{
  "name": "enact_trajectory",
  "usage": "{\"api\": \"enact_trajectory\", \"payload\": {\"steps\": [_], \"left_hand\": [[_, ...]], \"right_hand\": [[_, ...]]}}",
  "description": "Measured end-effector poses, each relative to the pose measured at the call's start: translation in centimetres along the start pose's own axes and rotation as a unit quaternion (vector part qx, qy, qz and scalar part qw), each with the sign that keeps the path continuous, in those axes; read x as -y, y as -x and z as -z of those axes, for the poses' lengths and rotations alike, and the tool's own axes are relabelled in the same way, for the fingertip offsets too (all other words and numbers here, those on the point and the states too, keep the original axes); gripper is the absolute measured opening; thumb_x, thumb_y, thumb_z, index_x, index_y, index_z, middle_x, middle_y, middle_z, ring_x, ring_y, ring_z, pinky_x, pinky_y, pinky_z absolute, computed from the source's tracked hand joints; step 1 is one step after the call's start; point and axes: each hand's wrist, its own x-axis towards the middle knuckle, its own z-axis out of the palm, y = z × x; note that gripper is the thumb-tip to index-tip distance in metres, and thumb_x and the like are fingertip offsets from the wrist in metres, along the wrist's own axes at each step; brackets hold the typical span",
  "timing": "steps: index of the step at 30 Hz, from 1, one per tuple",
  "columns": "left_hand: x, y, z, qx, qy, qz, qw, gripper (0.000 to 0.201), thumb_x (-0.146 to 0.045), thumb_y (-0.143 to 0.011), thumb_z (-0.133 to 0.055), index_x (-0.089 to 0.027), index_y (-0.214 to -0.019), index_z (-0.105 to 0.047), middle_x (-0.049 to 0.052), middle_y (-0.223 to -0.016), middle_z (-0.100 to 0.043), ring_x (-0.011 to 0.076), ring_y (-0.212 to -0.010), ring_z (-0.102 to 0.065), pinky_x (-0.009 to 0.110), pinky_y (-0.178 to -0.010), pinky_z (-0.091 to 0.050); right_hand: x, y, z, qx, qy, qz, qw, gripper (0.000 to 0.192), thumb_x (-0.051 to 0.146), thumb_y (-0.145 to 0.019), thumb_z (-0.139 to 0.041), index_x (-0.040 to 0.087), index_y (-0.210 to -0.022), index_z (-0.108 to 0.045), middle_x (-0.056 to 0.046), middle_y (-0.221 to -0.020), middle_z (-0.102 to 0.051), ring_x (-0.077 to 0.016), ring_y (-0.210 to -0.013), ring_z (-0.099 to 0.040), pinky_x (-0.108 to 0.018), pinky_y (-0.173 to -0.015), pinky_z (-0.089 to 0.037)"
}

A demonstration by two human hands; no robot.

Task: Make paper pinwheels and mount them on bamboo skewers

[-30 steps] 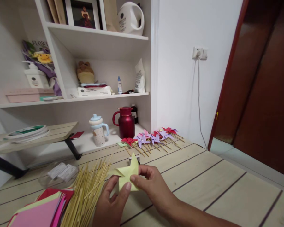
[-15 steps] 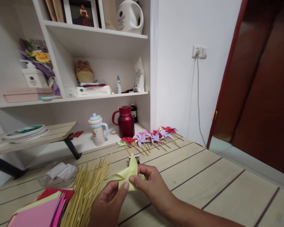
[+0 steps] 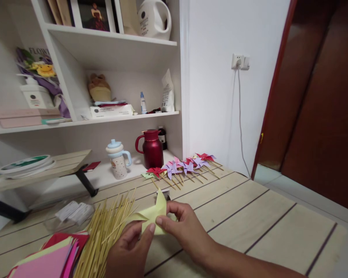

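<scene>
Both hands hold a pale yellow folded paper pinwheel [image 3: 153, 213] just above the wooden table [image 3: 243, 227]. My left hand [image 3: 129, 251] pinches its lower edge with the thumb. My right hand [image 3: 183, 228] grips its right side with thumb and fingers. A pile of bamboo skewers [image 3: 104, 235] lies right beside my left hand. Behind the paper a small dark and white object shows partly; I cannot tell what it is.
A stack of coloured paper squares [image 3: 46, 259] lies at the lower left. A row of finished red and purple pinwheels on sticks [image 3: 181, 168] lies at the table's far edge. A red jug [image 3: 151, 148], a spotted cup [image 3: 116, 159] and a clear plastic bag [image 3: 71, 213] are behind.
The view has drifted slightly right and down. My hands and the yellow paper have shifted a little left and lower in view, my left thumb sliding along the paper's edge.
</scene>
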Motion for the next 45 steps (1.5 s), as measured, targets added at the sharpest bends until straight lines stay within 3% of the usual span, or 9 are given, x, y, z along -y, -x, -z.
{"api": "enact_trajectory", "payload": {"steps": [6,11,20,28,39,45], "left_hand": [[0.2,-0.1,0.2,-0.004,-0.049,-0.015,0.999,0.029,-0.048,-0.059,-0.075,-0.021,-0.071,-0.075,0.0,-0.062,-0.069,0.0223,-0.069,-0.065,0.028,-0.066,-0.049],[0.3,0.3,-0.2,-0.036,-0.071,-0.031,0.996,0.028,-0.048,-0.06,-0.074,-0.022,-0.068,-0.075,0.0,-0.068,-0.071,0.0261,-0.083,-0.067,0.031,-0.082,-0.049],[0.7,0.2,-0.6,-0.072,-0.043,-0.033,0.996,0.02,-0.041,-0.06,-0.073,-0.023,-0.068,-0.076,0.002,-0.088,-0.075,0.0275,-0.098,-0.067,0.03,-0.093,-0.046],[0.5,0.3,-0.4,-0.045,-0.015,-0.004,0.999,0.018,-0.04,-0.065,-0.072,-0.025,-0.073,-0.078,0.001,-0.085,-0.078,0.0281,-0.097,-0.07,0.03,-0.082,-0.052],[-0.4,0.7,-0.2,-0.068,0.013,-0.017,0.997,0.014,-0.038,-0.071,-0.07,-0.025,-0.065,-0.074,0.002,-0.08,-0.078,0.0257,-0.085,-0.072,0.029,-0.074,-0.054],[-3.4,1.3,0.5,-0.115,0.104,0.029,0.987,0.01,-0.029,-0.067,-0.075,-0.022,-0.073,-0.071,0.001,-0.084,-0.077,0.0248,-0.097,-0.07,0.032,-0.086,-0.054]], "right_hand": [[0.0,0.0,0.0,-0.007,0.008,0.007,1.0,0.015,0.029,-0.071,-0.072,0.015,-0.074,-0.07,-0.001,-0.076,-0.064,-0.0172,-0.076,-0.054,-0.027,-0.073,-0.043],[0.2,0.1,0.0,-0.007,0.006,0.006,1.0,0.016,0.03,-0.071,-0.073,0.015,-0.075,-0.07,-0.001,-0.076,-0.064,-0.0171,-0.076,-0.054,-0.026,-0.072,-0.043],[0.5,0.3,-0.5,-0.029,0.032,0.034,0.998,0.014,0.027,-0.07,-0.07,0.018,-0.066,-0.061,-0.001,-0.074,-0.063,-0.0188,-0.077,-0.055,-0.029,-0.075,-0.043],[0.0,0.1,-0.3,-0.042,0.04,0.029,0.998,0.012,0.026,-0.071,-0.072,0.018,-0.074,-0.064,-0.002,-0.082,-0.066,-0.0196,-0.082,-0.059,-0.029,-0.078,-0.044],[0.9,-0.2,0.3,-0.043,0.017,0.052,0.998,0.016,0.034,-0.081,-0.068,0.018,-0.081,-0.069,-0.003,-0.084,-0.069,-0.0198,-0.084,-0.061,-0.03,-0.079,-0.047],[0.9,-1.4,1.9,-0.106,0.004,0.114,0.988,0.028,0.045,-0.088,-0.061,0.019,-0.093,-0.068,-0.006,-0.089,-0.07,-0.0217,-0.087,-0.062,-0.033,-0.078,-0.048]]}}
